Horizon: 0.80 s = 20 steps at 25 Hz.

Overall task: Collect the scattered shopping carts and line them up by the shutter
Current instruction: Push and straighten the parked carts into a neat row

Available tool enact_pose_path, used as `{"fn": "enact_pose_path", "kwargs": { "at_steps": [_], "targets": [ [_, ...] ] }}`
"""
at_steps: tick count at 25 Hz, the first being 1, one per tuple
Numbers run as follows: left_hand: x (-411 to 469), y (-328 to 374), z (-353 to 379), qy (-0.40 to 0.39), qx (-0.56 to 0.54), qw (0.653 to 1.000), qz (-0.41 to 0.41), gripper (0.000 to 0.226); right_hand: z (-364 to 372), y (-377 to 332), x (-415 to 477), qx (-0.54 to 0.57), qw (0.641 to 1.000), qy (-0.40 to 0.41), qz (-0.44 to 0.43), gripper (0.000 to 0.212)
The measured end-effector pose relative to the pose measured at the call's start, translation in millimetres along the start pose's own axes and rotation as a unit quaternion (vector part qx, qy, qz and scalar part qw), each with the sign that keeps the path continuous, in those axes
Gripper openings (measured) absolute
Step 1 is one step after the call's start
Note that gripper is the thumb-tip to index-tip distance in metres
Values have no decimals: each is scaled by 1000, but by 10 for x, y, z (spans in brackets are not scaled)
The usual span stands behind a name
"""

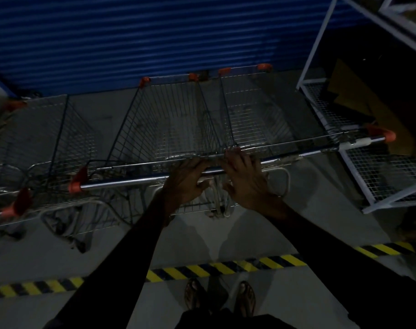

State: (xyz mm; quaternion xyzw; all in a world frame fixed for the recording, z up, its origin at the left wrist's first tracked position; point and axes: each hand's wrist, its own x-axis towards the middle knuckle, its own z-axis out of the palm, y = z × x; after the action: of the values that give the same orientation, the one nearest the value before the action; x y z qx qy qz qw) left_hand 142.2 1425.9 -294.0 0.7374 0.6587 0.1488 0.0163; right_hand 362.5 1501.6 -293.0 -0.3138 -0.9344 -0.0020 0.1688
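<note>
In dim light, three wire shopping carts with orange corner caps stand side by side, noses toward the blue shutter (pixel 154 39). My left hand (pixel 187 179) curls over the chrome handle of the middle cart (pixel 164 124), near the handle's right end. Close beside it, my right hand (pixel 243 176) lies across the handle of the right cart (pixel 254 115), fingers over the bar and thumb below. The two handles nearly meet under my hands. A third cart (pixel 36 143) stands at the far left, partly blurred and cut off by the frame edge.
A white wire-mesh rack (pixel 340 115) holding brown cardboard (pixel 358 96) stands tight against the right cart. A yellow-and-black hazard stripe (pixel 226 267) crosses the grey floor just ahead of my sandalled feet (pixel 220 298).
</note>
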Motion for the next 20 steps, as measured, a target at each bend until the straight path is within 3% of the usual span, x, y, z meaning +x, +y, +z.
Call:
{"fn": "enact_pose_path", "kwargs": {
  "at_steps": [3,11,20],
  "targets": [
    [-240,-70,-122,44,-49,997,-29,57,23,-273,23,1,1000,-1,-1,84],
    [-1200,-783,-498,95,86,983,-129,61,75,-1161,310,18,997,-67,16,82],
    [-2340,-1879,-1112,50,113,985,-124,75,415,-2813,892,25,996,-77,42,81]
  ]
}}
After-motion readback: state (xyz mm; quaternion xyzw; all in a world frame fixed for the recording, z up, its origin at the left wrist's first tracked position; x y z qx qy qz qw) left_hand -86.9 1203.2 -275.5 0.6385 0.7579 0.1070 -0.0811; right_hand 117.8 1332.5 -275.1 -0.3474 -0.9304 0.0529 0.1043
